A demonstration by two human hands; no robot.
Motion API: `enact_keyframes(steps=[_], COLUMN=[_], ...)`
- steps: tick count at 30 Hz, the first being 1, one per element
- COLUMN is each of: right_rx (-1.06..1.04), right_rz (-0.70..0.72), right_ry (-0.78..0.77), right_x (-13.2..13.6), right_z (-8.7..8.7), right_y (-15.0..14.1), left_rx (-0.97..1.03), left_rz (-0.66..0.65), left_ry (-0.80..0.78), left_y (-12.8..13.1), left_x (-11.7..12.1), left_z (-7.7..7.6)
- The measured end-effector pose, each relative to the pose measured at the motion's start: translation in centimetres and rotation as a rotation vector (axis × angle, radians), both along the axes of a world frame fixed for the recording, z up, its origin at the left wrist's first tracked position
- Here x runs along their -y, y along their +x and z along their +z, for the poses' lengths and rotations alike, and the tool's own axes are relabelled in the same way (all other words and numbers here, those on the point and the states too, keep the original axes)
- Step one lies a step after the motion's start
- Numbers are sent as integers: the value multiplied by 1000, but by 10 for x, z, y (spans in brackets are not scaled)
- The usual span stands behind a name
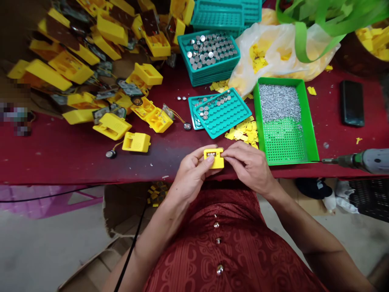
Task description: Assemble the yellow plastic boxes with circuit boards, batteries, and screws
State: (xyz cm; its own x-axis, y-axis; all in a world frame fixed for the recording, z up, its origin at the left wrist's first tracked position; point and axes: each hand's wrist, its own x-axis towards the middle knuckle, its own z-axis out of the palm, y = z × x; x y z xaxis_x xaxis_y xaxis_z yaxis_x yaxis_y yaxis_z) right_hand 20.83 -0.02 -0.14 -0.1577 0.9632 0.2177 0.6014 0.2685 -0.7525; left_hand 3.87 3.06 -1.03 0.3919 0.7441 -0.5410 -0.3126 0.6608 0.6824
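Observation:
My left hand (189, 173) grips a small yellow plastic case (217, 163) just over the table's front edge, thumb across its face. Silvery button cells (210, 154) sit in a row in the case's open slot. The fingers of my right hand (251, 164) are pinched together at the case's right edge; whatever may be between them is too small to make out. Beyond my hands lie two teal trays, the upper tray (232, 117) partly filled with button cells, and a heap of flat yellow plastic pieces (244, 132).
A green tray (310, 140) of small metal screws stands right, with an electric screwdriver (358, 159) pointing at it. Stacked teal trays (209, 77) hold more cells. Yellow housings (112, 126) with wired parts pile up left. A black phone-like object (351, 103) lies far right.

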Motion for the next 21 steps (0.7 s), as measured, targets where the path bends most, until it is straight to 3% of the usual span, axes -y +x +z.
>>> enact_keyframes(steps=[5, 12, 17, 21], right_rx=[-76, 35, 54, 286], right_rz=[-75, -133, -169, -209], right_ry=[9, -11, 11, 48], right_x=[0, -4, -10, -22], right_z=[0, -2, -6, -7], right_y=[1, -5, -6, 9], left_rx=[-32, -52, -72, -74], left_rz=[-9, -78, -59, -47], left_ry=[42, 40, 19, 51], left_y=[0, -1, -4, -4], left_x=[-1, 2, -3, -19], left_z=[2, 5, 4, 4])
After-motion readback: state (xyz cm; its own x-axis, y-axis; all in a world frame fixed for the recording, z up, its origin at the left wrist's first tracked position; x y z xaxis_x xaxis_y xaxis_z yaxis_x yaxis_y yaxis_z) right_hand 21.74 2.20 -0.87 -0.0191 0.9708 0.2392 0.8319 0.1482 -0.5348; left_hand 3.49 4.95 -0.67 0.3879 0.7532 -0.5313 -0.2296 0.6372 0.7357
